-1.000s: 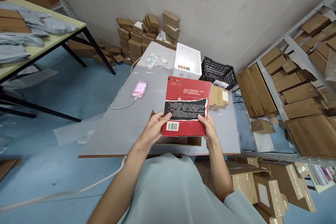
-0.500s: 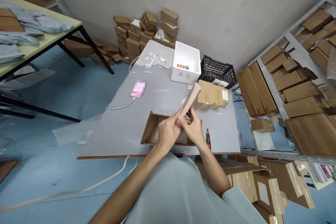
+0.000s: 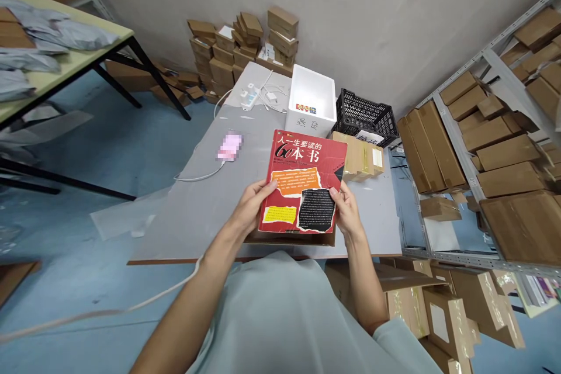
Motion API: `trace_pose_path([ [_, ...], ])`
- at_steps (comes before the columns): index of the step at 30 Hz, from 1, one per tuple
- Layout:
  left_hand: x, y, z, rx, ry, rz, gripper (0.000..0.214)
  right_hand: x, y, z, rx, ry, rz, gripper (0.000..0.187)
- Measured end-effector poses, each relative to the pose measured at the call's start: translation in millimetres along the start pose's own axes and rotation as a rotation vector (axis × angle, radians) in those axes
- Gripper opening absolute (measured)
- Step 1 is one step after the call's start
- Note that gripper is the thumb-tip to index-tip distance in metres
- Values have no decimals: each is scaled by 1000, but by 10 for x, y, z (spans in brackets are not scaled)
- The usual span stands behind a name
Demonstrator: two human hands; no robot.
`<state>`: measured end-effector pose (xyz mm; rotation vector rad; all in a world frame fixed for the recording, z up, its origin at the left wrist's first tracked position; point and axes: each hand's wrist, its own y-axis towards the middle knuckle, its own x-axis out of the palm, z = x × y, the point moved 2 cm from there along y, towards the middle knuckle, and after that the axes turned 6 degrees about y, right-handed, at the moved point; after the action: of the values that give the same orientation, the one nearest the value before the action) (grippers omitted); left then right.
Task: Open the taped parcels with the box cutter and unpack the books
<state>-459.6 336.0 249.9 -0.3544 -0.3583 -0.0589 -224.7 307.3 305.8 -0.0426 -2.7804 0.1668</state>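
Note:
A red book [image 3: 302, 181] with orange, yellow and black patches on its front cover is held up flat toward me. My left hand [image 3: 252, 207] grips its left edge, thumb on the cover. On the opposite edge my right hand [image 3: 348, 210] is closed the same way. Below and behind the book sits an open cardboard box [image 3: 291, 239]; only its near rim shows, and its inside is hidden. The box stands at the front edge of the grey table [image 3: 184, 228].
At the table's back are a white foam box [image 3: 310, 124], a black plastic crate [image 3: 366, 117] and taped cartons [image 3: 362, 158]. A phone [image 3: 229, 146] on a cable and a power strip [image 3: 249, 99] lie left. Shelves of cartons [image 3: 504, 152] stand right; a white cord [image 3: 131, 308] hangs in front.
The book has turned from edge-on to showing its front cover. My hands have moved apart to its two sides. The utility knife seen right of the box is now out of sight.

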Motion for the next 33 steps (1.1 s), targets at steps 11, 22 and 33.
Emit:
trace_pose_path([
  [11, 117, -49, -9, 36, 11, 104, 81, -193, 243, 283, -67, -143, 135, 67],
  [22, 831, -299, 17, 625, 671, 92, 42, 292, 62, 244, -176, -269, 208, 58],
  [33, 136, 2, 164, 205, 121, 44, 102, 53, -33, -162, -83, -15, 129, 56],
])
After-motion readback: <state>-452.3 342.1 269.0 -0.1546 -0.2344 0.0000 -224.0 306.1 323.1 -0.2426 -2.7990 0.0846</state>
